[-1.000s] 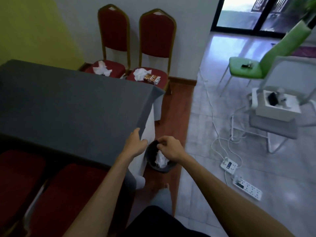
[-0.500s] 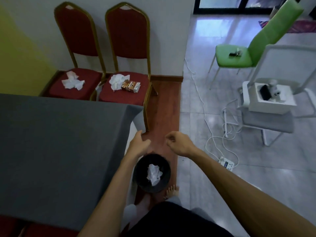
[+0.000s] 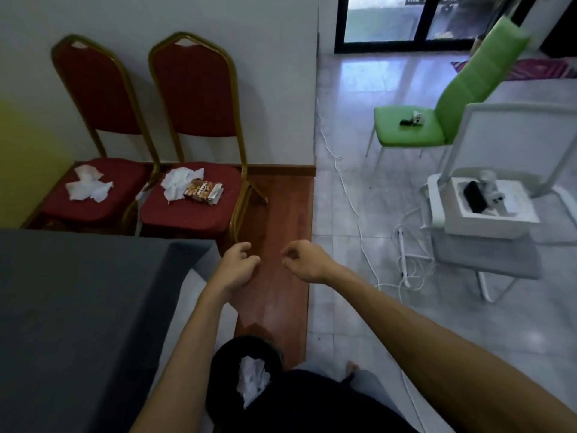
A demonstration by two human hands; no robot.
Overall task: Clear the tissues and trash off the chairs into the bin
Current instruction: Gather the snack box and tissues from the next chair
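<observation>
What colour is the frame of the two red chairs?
Gold, seen in the head view around both red chairs.

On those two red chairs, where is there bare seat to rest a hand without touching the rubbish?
Left red chair: bare between its tissue and the front edge. Right red chair: bare across the front, plus a narrow strip right of the snack box. Its back half is crowded, crumpled tissue beside the box.
</observation>
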